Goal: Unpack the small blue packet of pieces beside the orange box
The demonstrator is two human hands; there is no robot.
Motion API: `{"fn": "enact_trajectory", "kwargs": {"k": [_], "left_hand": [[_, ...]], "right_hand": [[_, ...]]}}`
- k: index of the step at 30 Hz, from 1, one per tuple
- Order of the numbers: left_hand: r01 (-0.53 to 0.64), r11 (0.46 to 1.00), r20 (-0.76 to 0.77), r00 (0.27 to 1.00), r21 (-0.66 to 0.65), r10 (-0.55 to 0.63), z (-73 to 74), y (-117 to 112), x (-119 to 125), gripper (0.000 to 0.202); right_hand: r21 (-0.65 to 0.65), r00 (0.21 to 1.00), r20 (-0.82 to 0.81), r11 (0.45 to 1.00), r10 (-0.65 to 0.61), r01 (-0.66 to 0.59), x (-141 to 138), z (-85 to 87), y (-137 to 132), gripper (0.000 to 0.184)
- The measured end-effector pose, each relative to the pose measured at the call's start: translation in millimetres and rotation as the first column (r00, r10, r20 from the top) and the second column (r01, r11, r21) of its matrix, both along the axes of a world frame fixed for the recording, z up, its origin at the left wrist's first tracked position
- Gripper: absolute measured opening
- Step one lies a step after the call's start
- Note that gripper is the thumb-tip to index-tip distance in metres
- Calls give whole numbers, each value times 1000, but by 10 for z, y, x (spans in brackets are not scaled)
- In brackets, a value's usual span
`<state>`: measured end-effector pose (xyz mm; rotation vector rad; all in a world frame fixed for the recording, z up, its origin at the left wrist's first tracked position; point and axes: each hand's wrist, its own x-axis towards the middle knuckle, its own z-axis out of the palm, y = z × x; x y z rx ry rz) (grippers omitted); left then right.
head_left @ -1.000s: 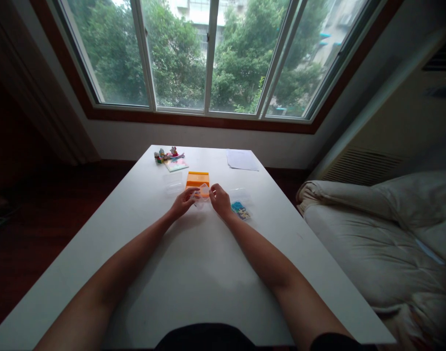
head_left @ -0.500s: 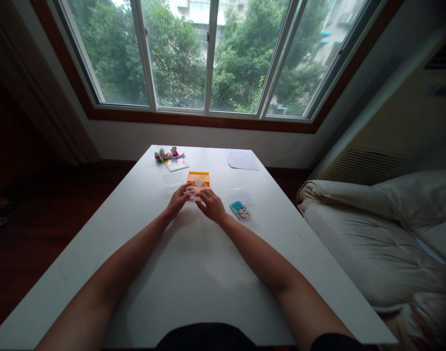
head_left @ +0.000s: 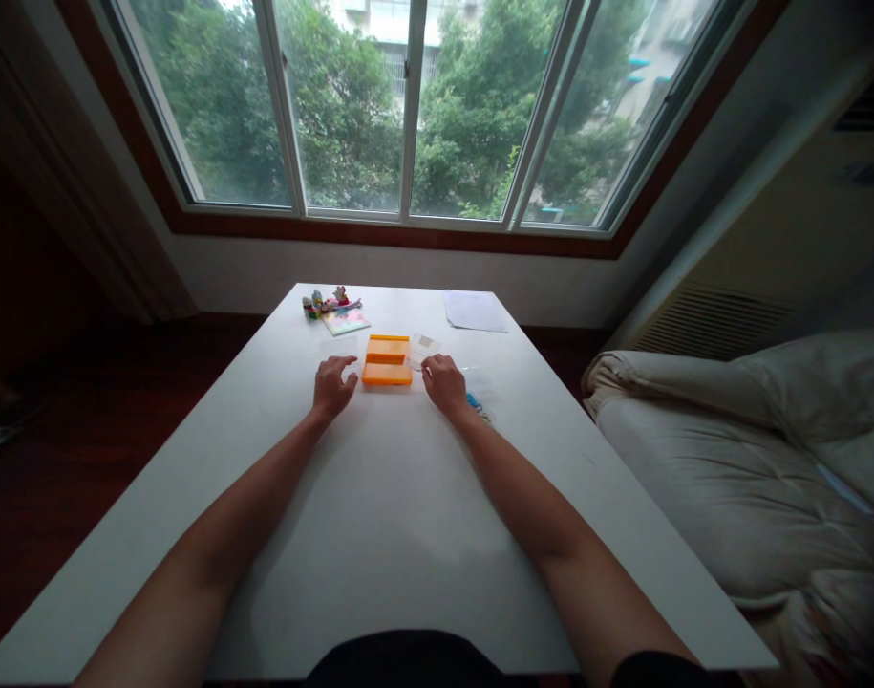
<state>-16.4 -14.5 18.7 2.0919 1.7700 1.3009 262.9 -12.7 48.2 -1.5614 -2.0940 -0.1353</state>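
Note:
Between my hands an orange plastic case [head_left: 387, 373], opened out flat with a raised bar across its middle, lies on the white table [head_left: 394, 497]. To its left is my left hand [head_left: 332, 385], thumb and fingers apart and nothing in them. A clear plastic piece [head_left: 340, 346] lies just beyond those fingers. On the right side of the case, my right hand [head_left: 445, 384] pinches a small clear plastic piece [head_left: 425, 344] with a pale patch on it. Partly behind my right wrist is a small box with blue and patterned contents [head_left: 472, 400].
At the far left of the table stand small colourful figures [head_left: 314, 305] beside a pastel card [head_left: 347, 321]. White paper sheets [head_left: 475, 311] lie at the far right. Another clear plastic piece [head_left: 479, 379] is beside my right hand. A cushioned sofa [head_left: 694, 468] stands right of the table.
My hands have moved apart from over the orange case, left hand to the left, right hand to the right. The clear piece with the pale patch has gone right with my right hand.

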Motion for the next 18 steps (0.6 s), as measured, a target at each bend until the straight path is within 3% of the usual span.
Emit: {"fn": "enact_trajectory", "kwargs": {"k": [3,6,11,15,18], "left_hand": [[-60,998,-219,974,-32,51,-36,29,-105,44],[-2,994,-317,948,-108,-33,-124,87,-164,48],[44,990,-280,957,-137,-81,-233,186,-226,45],[86,989,-221,969,-118,-111,-229,203,-262,45],[92,991,-247,962,-97,-113,-206,179,-262,42]], "right_hand": [[-73,995,95,996,-35,42,95,6,54,18],[-113,989,143,993,-26,42,153,-15,81,17],[-183,981,193,981,-24,60,182,-64,101,19],[-169,975,216,982,-48,86,165,-67,99,14],[-150,981,196,988,-4,34,139,-57,91,14]]}}
